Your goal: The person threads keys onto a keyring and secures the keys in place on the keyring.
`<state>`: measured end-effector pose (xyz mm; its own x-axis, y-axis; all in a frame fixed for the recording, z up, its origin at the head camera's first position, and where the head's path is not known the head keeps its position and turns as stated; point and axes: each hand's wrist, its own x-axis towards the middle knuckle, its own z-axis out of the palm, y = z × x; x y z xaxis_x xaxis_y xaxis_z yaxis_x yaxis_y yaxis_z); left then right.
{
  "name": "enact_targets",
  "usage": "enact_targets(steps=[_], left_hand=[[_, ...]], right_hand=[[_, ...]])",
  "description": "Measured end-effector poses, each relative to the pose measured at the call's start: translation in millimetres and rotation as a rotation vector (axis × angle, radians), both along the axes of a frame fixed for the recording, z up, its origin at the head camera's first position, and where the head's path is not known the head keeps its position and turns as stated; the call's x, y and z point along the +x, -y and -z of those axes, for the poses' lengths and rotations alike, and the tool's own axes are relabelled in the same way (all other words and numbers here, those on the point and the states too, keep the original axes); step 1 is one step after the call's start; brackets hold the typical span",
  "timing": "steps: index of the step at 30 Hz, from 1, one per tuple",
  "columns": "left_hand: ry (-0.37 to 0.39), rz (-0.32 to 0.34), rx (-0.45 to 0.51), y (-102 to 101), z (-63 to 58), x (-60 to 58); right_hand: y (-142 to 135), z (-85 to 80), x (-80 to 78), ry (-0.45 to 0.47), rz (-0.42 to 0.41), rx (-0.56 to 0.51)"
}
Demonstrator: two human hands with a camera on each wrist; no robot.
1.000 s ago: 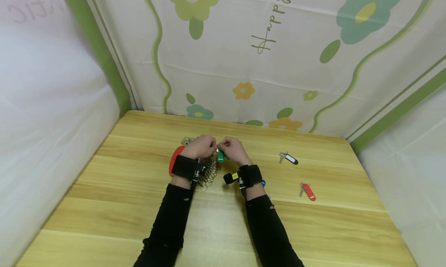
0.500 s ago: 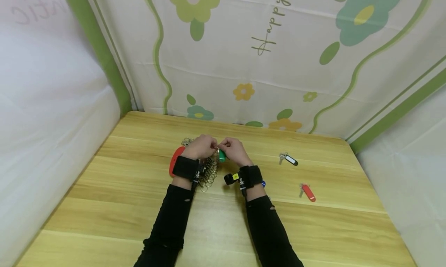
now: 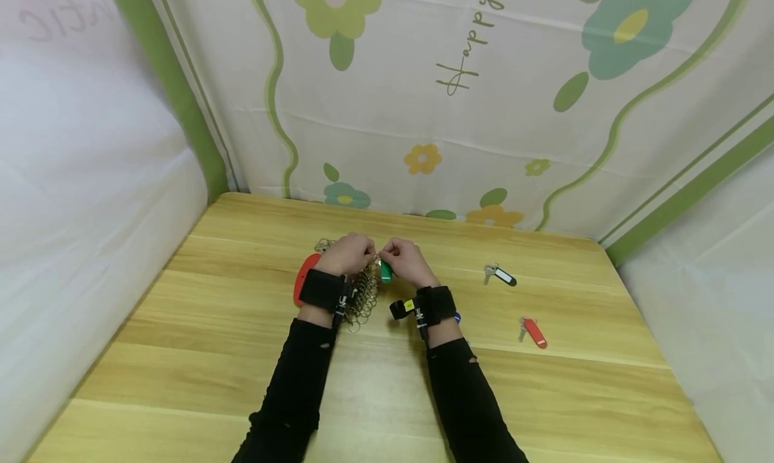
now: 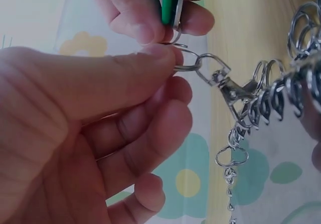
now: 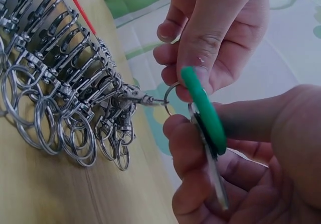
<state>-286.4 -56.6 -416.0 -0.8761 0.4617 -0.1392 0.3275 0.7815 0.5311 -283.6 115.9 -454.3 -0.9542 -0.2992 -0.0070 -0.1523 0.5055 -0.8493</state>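
My left hand (image 3: 351, 253) pinches a metal split ring (image 4: 188, 67) between thumb and forefinger. This ring is linked to a swivel clasp (image 4: 230, 89), which joins a row of similar clasps (image 5: 65, 81) with rings. Close against it, my right hand (image 3: 406, 260) holds a green key tag (image 5: 205, 111) and a metal key (image 5: 215, 179) between thumb and fingers. The tag's small ring end meets the split ring at the left fingertips. Part of the key is hidden behind the tag and fingers.
A red flat piece (image 3: 304, 278) lies beside the clasps, partly under the left wrist. To the right on the wooden table (image 3: 574, 396) lie a black key tag (image 3: 505, 276) and a red key tag (image 3: 535, 333), each with a key. A blue item (image 3: 457, 318) shows beside the right wrist.
Both hands stay almost in place, fingertips together at the ring. The green key tag has shifted very slightly between them.
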Motion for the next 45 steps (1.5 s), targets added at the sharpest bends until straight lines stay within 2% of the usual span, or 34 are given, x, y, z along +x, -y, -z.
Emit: enact_targets(steps=[16,28,45], left_hand=[[-0.009,-0.003,-0.019,-0.8,-1.7,1.5],[-0.056,0.022,0.025,0.1,0.8,-0.7],[-0.066,-0.009,-0.036,-4.7,2.0,1.5]], right_hand=[[2.8,-3.8,-1.6,-0.012,-0.066,0.048],[2.0,-3.3,-0.6,0.031,0.018,0.030],[3.7,-4.5,2.9,-0.051,-0.049,0.052]])
